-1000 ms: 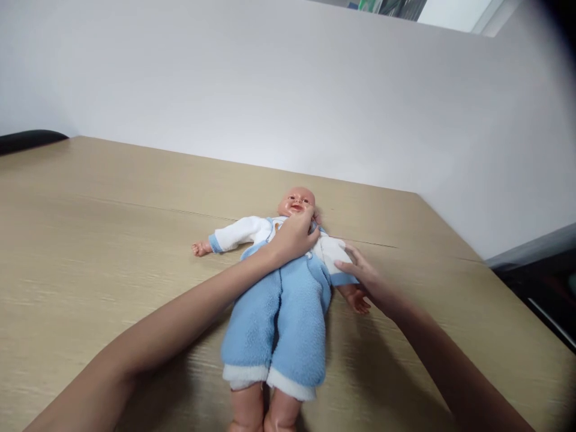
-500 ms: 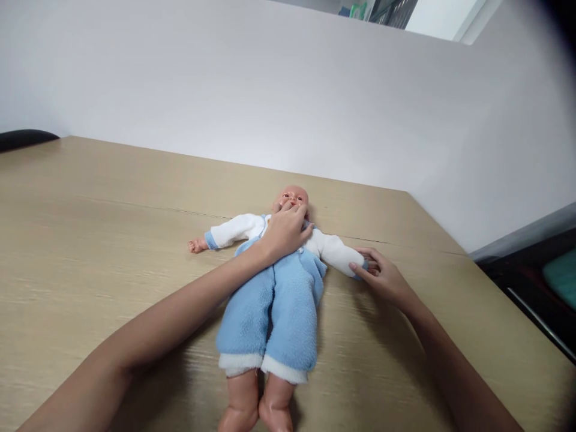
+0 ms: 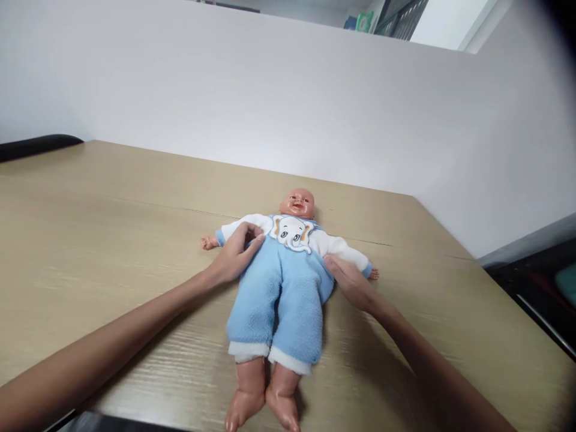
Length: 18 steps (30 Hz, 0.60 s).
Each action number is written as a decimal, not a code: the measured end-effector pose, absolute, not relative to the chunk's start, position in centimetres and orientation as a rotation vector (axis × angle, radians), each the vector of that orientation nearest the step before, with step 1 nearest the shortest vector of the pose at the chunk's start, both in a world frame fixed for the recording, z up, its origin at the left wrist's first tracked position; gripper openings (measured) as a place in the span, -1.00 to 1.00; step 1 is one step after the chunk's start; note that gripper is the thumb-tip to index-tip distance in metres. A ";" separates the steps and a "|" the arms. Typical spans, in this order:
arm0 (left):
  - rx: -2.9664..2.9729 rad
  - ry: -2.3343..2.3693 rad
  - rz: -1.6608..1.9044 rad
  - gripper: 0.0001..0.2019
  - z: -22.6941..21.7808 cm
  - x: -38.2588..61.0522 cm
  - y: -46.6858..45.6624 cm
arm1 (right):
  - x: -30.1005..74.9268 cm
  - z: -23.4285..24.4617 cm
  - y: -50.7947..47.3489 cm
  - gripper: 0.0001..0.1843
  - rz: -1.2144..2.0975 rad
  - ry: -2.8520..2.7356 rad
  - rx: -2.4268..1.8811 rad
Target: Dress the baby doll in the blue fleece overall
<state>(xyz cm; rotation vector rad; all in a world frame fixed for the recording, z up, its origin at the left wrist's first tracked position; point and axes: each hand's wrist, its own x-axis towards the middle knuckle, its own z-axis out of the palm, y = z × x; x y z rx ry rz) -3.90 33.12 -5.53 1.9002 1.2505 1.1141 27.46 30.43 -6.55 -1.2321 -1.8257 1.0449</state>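
A baby doll (image 3: pixel 283 282) lies on its back on the wooden table (image 3: pixel 112 228), head away from me, bare feet toward me. It wears blue fleece overalls with a white elephant bib and a white long-sleeved top. My left hand (image 3: pixel 236 255) rests at the doll's side under its outstretched arm, fingers curled against the blue fabric and white sleeve. My right hand (image 3: pixel 348 281) lies at the doll's other side below the other arm, fingers pressed against the overalls.
A white partition wall (image 3: pixel 288 96) stands along the table's far edge and right side. A dark object (image 3: pixel 36 144) lies at the far left edge. The table's right edge drops off beside a dark area (image 3: pixel 535 288).
My left hand has left the doll's chin and chest and gone to its side, uncovering the elephant bib. My right hand has moved from the doll's wrist inward to its flank.
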 end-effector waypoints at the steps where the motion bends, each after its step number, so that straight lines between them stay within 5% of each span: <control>1: 1.859 1.220 1.056 -0.68 -5.9 -4.7 33.0 | 27.4 -6.8 31.0 -0.53 1.090 -1.794 -1.231; 10: 1.686 1.029 0.933 -0.63 -5.6 -6.3 33.7 | 24.8 -8.9 31.8 -0.62 1.228 -1.274 -1.093; 18: 1.612 1.106 0.983 -0.64 -5.7 -6.1 34.2 | 25.6 -9.7 32.7 -0.48 1.224 -1.255 -1.146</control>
